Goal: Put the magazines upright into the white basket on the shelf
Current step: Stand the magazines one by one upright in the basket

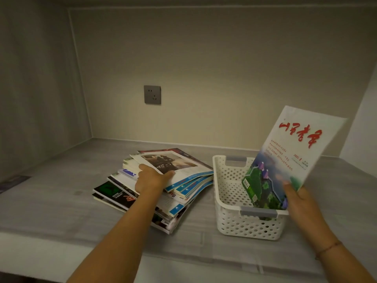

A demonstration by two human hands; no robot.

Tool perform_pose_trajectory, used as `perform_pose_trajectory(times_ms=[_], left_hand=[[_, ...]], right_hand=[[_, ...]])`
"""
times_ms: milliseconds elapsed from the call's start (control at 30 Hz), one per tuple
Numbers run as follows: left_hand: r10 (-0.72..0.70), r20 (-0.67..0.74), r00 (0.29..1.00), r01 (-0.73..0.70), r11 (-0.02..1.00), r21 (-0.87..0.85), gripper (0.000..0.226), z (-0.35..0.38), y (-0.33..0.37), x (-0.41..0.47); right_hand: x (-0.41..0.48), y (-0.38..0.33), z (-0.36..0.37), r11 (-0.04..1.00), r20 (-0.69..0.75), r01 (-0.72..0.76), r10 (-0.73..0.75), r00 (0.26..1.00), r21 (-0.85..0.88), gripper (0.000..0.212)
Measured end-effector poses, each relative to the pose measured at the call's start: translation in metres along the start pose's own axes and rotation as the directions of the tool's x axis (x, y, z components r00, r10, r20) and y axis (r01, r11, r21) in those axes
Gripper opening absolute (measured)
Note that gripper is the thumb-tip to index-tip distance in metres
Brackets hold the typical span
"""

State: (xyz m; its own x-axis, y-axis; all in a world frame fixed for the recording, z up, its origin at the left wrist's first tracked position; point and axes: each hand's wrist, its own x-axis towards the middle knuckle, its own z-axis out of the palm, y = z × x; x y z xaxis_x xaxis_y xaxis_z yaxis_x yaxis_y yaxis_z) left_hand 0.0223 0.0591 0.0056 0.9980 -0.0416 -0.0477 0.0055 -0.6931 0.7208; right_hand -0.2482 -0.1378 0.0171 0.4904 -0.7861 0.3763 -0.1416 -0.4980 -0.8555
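A white perforated basket (234, 219) with grey handles stands on the grey shelf, right of centre. My right hand (299, 203) grips the lower right corner of a white magazine with red lettering (293, 152), held upright and tilted, its bottom edge inside the basket. A green-covered magazine (253, 186) leans against it in the basket. To the left lies a messy stack of magazines (179, 193). My left hand (152, 179) grips the near edge of the top magazine with a dark picture (173, 162), thumb on top.
The shelf surface (61, 201) is a deep alcove with a side wall on the left and a back wall carrying a grey power socket (152, 94). The shelf's front edge runs across the bottom of the view.
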Motion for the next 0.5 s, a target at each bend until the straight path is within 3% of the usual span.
perform_pose_trajectory(times_ms=[200, 267, 400, 500], left_hand=[[-0.022, 0.041, 0.999, 0.022, 1.000, 0.017, 0.074, 0.001, -0.003, 0.004], [-0.066, 0.087, 0.994, 0.069, 0.997, -0.029, 0.074, -0.003, -0.003, 0.006], [-0.070, 0.194, 0.979, 0.129, 0.941, -0.314, 0.059, -0.016, -0.009, 0.010], [0.022, 0.380, 0.925, 0.243, 0.734, -0.634, 0.047, -0.032, -0.015, 0.018]], right_hand=[[-0.001, 0.000, -0.001, 0.999, -0.003, 0.013, -0.013, 1.000, -0.032, 0.024], [0.000, 0.001, -0.001, 0.999, -0.001, 0.003, -0.003, 1.000, -0.038, 0.023], [0.001, 0.003, -0.002, 1.000, 0.012, -0.002, 0.002, 1.000, -0.018, 0.025], [0.003, 0.006, -0.001, 1.000, 0.013, -0.002, 0.002, 1.000, -0.023, 0.028]])
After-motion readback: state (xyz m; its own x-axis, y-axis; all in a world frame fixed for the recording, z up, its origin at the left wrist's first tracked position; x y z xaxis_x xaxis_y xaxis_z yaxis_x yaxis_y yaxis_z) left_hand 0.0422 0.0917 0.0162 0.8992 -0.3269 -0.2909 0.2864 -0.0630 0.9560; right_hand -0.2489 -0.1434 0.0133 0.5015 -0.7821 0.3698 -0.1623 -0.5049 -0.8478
